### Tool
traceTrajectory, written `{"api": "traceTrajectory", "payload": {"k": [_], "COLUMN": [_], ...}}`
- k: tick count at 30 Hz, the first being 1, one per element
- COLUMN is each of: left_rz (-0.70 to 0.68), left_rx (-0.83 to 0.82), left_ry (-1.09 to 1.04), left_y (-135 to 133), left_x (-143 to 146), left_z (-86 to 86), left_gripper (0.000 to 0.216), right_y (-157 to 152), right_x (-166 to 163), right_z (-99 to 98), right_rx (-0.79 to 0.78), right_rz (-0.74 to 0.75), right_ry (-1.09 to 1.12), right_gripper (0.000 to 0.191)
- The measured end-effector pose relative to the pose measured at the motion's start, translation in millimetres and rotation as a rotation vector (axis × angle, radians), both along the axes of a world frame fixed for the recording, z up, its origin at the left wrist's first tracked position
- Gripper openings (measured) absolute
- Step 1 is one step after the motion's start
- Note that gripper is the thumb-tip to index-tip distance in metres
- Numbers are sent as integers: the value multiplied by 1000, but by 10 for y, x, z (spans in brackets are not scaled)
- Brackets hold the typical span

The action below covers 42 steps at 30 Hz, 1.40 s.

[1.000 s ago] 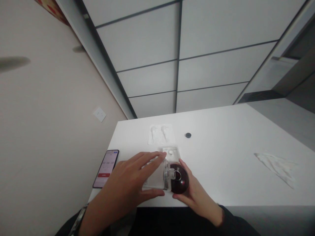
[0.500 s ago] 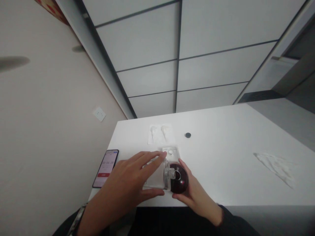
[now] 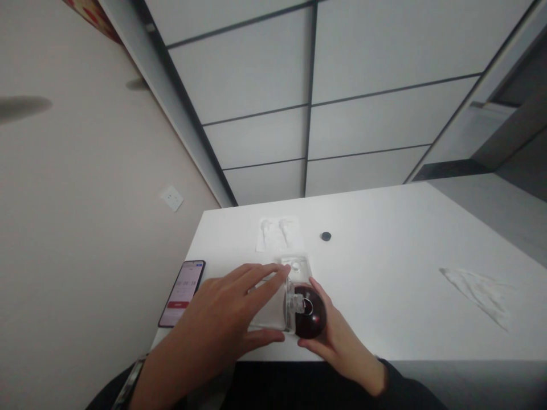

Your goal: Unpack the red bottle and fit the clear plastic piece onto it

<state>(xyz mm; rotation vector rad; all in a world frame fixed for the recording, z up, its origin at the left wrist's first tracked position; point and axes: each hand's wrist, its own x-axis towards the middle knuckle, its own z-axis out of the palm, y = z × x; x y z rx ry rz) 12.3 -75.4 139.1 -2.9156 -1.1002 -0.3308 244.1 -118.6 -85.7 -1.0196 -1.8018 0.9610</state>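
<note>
White tabletop (image 3: 384, 273) near its front edge carries a clear plastic case (image 3: 269, 307), pinned flat under the spread left hand (image 3: 222, 324) to steady it, while the right hand (image 3: 337, 336) clasps a dark red round object (image 3: 311, 319) against the case's side.

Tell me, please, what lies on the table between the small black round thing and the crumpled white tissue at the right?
Nothing: in the head view, only bare white table shows between the small black round thing and the crumpled white tissue.
</note>
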Motion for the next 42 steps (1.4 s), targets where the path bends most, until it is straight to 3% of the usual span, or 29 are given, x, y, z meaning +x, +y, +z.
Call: {"api": "traceTrajectory", "payload": {"k": [26, 42], "left_rz": [-3, -22], "left_rx": [8, 32], "left_ry": [92, 69], "left_y": [-22, -16], "left_x": [10, 35], "left_z": [33, 63], "left_gripper": [89, 97], "right_y": [3, -2], "right_x": [0, 2], "right_z": [67, 34], "right_rx": [-64, -60], "right_rz": [17, 11], "right_ry": [4, -10], "right_gripper": [110, 114]}}
